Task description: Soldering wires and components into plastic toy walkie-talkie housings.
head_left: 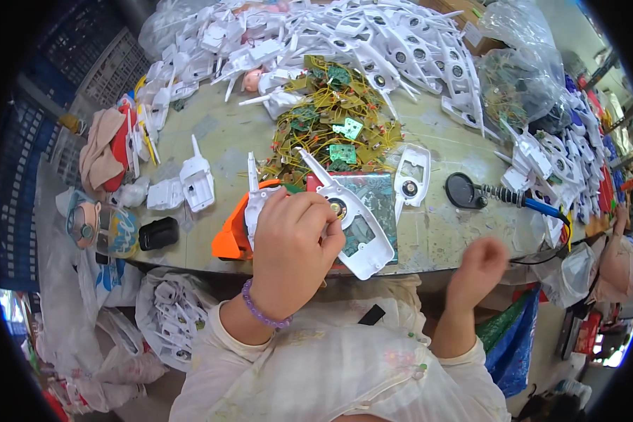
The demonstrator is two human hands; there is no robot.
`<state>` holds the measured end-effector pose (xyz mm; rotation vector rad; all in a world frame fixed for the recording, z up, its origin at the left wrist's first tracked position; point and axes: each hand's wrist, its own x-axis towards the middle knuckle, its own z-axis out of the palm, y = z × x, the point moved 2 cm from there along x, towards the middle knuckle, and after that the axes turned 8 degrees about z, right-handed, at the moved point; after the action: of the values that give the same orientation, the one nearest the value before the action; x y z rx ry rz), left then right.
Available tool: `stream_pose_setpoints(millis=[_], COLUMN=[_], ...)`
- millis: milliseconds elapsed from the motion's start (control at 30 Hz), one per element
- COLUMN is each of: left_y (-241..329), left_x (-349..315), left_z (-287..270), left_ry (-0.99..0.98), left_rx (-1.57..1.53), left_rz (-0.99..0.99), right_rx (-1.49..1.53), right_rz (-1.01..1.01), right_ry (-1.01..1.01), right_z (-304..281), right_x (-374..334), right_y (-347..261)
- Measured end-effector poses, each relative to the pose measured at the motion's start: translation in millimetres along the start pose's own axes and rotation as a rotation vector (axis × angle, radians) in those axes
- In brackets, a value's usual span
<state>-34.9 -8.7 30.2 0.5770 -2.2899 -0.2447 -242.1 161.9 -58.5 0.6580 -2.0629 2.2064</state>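
My left hand [295, 228], with a purple bead bracelet at the wrist, is closed over the work in front of me. Its fingertips are hidden, so what they pinch does not show. Beside its thumb lies a white plastic shell half [369, 253] with a long handle and a round speaker [338, 209]. Under the fingers is another white handled shell piece [253, 193], next to an orange object [232, 232]. Off to the right, my right hand [480, 267] hangs just before the table edge, its fingers curled but smeared by motion. It touches none of the shells.
Wired circuit boards [330, 119] lie heaped beyond my hands, before a large pile of white shells [373, 35]. At right, a blue-handled soldering iron [545, 208] rests in a coil stand [464, 191]. A single shell [411, 176] and a black case [158, 233] flank the work.
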Motion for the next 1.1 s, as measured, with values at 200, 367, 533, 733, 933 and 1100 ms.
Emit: stream_pose_setpoints(millis=[200,367,533,733,933,1100], left_y=[-4,-6,-8,-1,-40,-75], left_x=[-7,-64,-91,-79,-50,-42], left_z=[-19,-35,-19,-48,-77,-71], left_ry=[0.111,0.143,0.009,-0.054,-0.016,-0.152], left_rx=[-0.118,-0.038,0.123,0.144,0.301,0.235], left_rz=[0.005,0.358,0.367,0.369,0.426,0.406], right_rx=[-0.345,-0.44,-0.402,-0.126,-0.125,-0.178], right_rz=[-0.536,-0.578,-0.606,-0.49,-0.666,-0.939], right_ry=[-0.78,-0.751,-0.673,-0.673,-0.637,-0.591], right_z=[73,78,80,80,99,119], right_x=[-28,-33,-36,-36,-41,-44], right_y=[-80,-72,-75,-65,-84,-82])
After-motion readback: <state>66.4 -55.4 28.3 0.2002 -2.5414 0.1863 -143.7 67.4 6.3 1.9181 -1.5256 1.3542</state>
